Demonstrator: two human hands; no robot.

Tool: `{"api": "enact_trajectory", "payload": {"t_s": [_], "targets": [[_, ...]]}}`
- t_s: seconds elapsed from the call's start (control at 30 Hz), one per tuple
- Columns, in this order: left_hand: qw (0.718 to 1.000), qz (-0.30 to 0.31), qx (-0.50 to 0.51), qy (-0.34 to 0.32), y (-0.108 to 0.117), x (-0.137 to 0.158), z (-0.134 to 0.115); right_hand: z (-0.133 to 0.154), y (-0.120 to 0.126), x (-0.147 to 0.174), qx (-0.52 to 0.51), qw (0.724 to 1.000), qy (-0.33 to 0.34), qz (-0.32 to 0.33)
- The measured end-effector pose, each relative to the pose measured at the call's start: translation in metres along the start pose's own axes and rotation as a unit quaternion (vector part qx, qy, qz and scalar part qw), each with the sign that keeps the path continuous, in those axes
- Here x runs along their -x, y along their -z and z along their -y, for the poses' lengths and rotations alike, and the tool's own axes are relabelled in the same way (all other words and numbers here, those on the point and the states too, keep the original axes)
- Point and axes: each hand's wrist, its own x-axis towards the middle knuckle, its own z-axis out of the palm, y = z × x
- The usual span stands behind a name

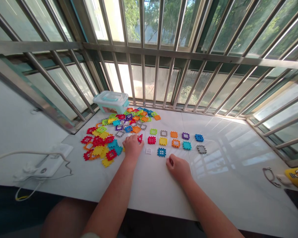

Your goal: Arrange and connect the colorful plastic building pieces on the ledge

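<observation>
My left hand (pixel 133 146) is at the right edge of a pile of plastic interlocking tiles, its fingers closed on a red tile (pixel 140 138) that pokes out tilted past the fingertips. To its right, separate square tiles lie in rows, among them a red one (pixel 151 140), a yellow one (pixel 163 141), a white one (pixel 148 151) and a blue one (pixel 161 152). My right hand (pixel 179 168) rests on the table just below those rows, fingers curled into a loose fist with nothing showing in it.
Behind the pile (pixel 98 141) stands a pale teal box with a clear lid (pixel 111 100). A white power strip (pixel 53 160) with cables lies at the left. Metal window bars (pixel 158 54) border the white table (pixel 225 185). A phone (pixel 296 200) sits at the right edge.
</observation>
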Motion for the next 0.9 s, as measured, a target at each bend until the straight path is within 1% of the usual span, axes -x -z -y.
{"api": "enact_trajectory", "payload": {"t_s": [0.07,0.17,0.3,0.33,0.4,0.47,0.53,0.57,0.63,0.7,0.77,0.83,0.9], "targets": [[0.999,-0.029,0.016,-0.019,0.001,0.001,0.001,0.000,0.000,0.000,0.001,1.000,0.001,-0.001],[0.990,-0.075,0.070,-0.092,0.004,0.003,-0.001,0.001,0.000,0.000,0.001,1.000,0.004,-0.005],[0.957,-0.112,0.173,-0.204,0.013,0.012,-0.013,0.000,0.000,0.000,-0.009,1.000,0.003,-0.007],[0.948,-0.111,0.196,-0.223,0.016,0.018,-0.018,0.000,-0.001,0.000,-0.015,1.000,0.004,-0.008],[0.934,-0.085,0.238,-0.253,0.020,0.036,-0.033,-0.003,-0.003,0.000,-0.033,0.999,0.005,-0.017],[0.922,-0.035,0.269,-0.278,0.021,0.061,-0.049,-0.006,-0.005,0.000,-0.056,0.998,0.004,-0.034],[0.912,0.012,0.272,-0.307,0.018,0.091,-0.062,-0.011,-0.008,0.000,-0.076,0.995,-0.003,-0.058],[0.915,0.030,0.262,-0.305,0.016,0.105,-0.066,-0.013,-0.010,0.000,-0.083,0.994,-0.008,-0.070],[0.931,0.049,0.232,-0.278,0.012,0.130,-0.070,-0.015,-0.012,-0.001,-0.088,0.992,-0.014,-0.090],[0.941,0.057,0.215,-0.254,0.010,0.147,-0.068,-0.017,-0.013,-0.001,-0.088,0.991,-0.015,-0.104],[0.943,0.059,0.215,-0.247,0.014,0.154,-0.064,-0.017,-0.012,-0.001,-0.088,0.990,-0.009,-0.109],[0.941,0.060,0.225,-0.246,0.022,0.154,-0.057,-0.015,-0.010,0.001,-0.091,0.990,0.008,-0.109],[0.943,0.059,0.229,-0.233,0.034,0.152,-0.048,-0.013,-0.007,0.005,-0.097,0.988,0.045,-0.114]]}}
